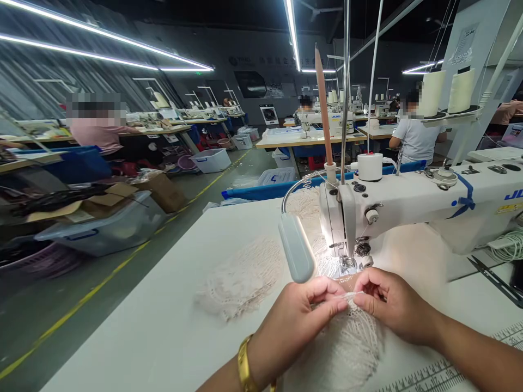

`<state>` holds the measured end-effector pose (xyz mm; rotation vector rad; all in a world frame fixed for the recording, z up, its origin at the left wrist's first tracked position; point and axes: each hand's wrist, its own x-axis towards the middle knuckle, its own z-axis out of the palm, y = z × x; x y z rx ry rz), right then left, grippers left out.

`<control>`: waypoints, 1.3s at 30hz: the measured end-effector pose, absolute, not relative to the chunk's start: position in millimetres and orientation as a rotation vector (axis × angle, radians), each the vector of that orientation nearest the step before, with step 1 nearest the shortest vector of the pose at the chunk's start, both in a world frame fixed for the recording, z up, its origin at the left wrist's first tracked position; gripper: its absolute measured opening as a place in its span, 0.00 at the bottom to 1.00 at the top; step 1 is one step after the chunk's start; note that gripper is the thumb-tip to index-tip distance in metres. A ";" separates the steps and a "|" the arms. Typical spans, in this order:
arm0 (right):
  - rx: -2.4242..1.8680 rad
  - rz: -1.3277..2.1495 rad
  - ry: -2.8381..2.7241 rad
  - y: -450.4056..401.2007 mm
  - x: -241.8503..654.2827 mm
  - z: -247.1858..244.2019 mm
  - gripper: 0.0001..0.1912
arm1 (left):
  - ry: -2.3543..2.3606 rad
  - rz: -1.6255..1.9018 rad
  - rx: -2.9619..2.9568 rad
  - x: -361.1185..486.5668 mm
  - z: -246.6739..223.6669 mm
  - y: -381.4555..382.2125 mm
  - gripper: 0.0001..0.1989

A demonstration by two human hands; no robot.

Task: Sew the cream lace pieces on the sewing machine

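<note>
Just in front of the needle of a white sewing machine (412,196), my left hand (310,307) and my right hand (388,302) pinch the edge of a piece of cream lace fabric (347,343). Both hands are closed, thumbs against forefingers, a short stretch of the lace edge showing between them. The rest of that lace hangs down below my fingers onto the table. The presser foot (348,265) sits right behind my fingertips, with more lace under and behind it. Another piece of cream lace (245,275) lies on the table to the left.
A grey lamp head (297,247) hangs left of the needle. Black scissors (496,280) lie at the right, and a ruler scale (441,373) runs along the front. Cream thread cones (432,93) stand above the machine. Plastic bins (110,223) and co-workers at other machines are beyond.
</note>
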<state>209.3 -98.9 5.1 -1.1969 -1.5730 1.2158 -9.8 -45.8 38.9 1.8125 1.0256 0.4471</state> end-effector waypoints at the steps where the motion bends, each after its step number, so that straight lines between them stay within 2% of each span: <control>1: -1.201 1.209 -1.574 -99.0 209.2 4.9 0.14 | 1.030 0.441 1.801 -9.5 39.0 -45.4 0.17; 13: -1.227 1.119 -1.623 -99.7 210.9 3.2 0.12 | 0.982 0.451 1.876 -8.1 43.3 -46.3 0.16; 22: -1.289 1.246 -1.706 -131.1 188.1 30.6 0.12 | 0.802 0.240 2.068 -28.2 82.6 -37.6 0.17; 24: -1.400 1.058 -1.807 -128.8 181.6 22.9 0.12 | 0.838 0.244 2.235 -20.5 74.3 -26.6 0.15; 28: -1.522 0.471 -2.067 -115.8 183.0 -1.0 0.16 | 0.900 0.161 2.353 4.8 38.6 -1.2 0.15; 31: -1.456 0.433 -2.183 -109.8 195.7 -3.5 0.14 | 0.906 0.164 2.346 14.1 19.1 10.2 0.16; 35: -1.198 0.396 -2.242 -106.5 208.7 -0.2 0.05 | 0.901 0.185 2.333 13.0 11.3 11.9 0.15; 39: -1.076 0.223 -2.301 -107.0 207.5 -11.4 0.12 | 0.910 0.247 2.312 10.7 12.4 19.6 0.17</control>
